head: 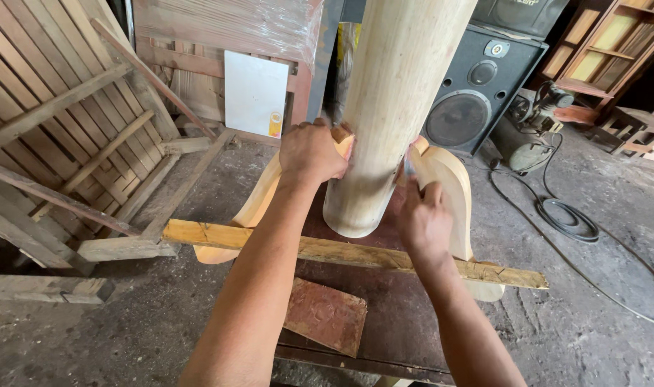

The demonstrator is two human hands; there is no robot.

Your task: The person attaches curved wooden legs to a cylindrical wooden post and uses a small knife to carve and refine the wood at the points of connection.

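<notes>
A thick pale wooden column (388, 107) rises in front of me, its rounded end toward me. Curved pale wooden legs branch off it on either side. My left hand (311, 150) is closed over the top of the left curved leg (259, 201), right against the column. My right hand (421, 218) presses on the right curved leg (452, 186), fingers closed; a small object may be under them, but I cannot make it out. A rough yellowish plank (341, 251) lies crosswise under the column's end, on a dark brown bench top (384, 315).
A reddish-brown flat block (325, 315) lies on the bench. A slatted wooden frame (76, 129) leans at left. A black loudspeaker (477, 89) stands behind, with a compressor-like machine (531, 136) and coiled black cable (567, 218) on the concrete floor at right. Wooden shelving (606, 43) stands at top right.
</notes>
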